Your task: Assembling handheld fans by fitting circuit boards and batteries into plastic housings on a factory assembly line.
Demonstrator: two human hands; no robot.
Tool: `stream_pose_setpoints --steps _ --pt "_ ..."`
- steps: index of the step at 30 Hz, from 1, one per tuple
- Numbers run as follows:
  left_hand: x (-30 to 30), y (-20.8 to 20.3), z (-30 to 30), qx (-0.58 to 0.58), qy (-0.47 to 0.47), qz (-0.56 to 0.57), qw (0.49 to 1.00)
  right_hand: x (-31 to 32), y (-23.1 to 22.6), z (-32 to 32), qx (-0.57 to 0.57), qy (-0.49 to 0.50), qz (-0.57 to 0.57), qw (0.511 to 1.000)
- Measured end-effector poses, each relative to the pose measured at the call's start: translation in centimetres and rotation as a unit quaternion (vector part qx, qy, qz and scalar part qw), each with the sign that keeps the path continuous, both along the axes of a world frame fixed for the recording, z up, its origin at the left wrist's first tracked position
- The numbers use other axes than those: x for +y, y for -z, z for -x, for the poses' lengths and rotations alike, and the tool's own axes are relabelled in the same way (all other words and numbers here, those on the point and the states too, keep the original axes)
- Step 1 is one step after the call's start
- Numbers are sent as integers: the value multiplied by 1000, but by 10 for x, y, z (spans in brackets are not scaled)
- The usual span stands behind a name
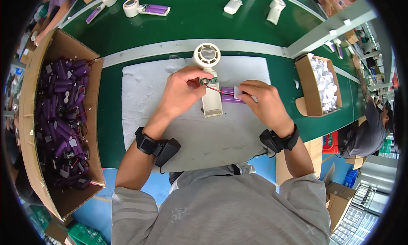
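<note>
Lying open at twelve o'clock, the fan (208, 54) seems wired to the purple battery (231, 98), apparently not yet fitted, at three o'clock from the handle (211, 102). The left hand (180, 91) pinches the circuit board (211, 81) between narrowed fingers; the right hand's fingers (248, 89) hold the battery's white pad (236, 93).

Open mat (199, 143) nearside of hands (180, 92), battery carton (96, 128) blocking left, small carton (305, 87) right
</note>
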State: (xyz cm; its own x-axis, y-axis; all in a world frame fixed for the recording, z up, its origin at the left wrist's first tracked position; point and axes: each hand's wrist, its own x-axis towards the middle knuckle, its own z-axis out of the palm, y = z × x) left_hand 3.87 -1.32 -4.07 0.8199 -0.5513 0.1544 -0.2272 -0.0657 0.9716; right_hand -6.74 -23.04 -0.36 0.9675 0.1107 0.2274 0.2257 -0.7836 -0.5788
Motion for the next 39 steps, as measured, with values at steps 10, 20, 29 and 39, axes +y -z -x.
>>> stream_pose_setpoints --steps 10,20,29,39 --pt "6 -5 8 -46 -2 -19 999 12 -14 -2 -23 -61 107 992" --pt "6 1 6 -12 18 2 1000 6 -6 -9 -12 -86 131 988" --pt "8 0 6 15 -4 -15 1000 8 -3 -3 -44 -80 124 988" --pt "12 7 6 19 6 -19 1000 17 10 0 -106 -63 133 983"
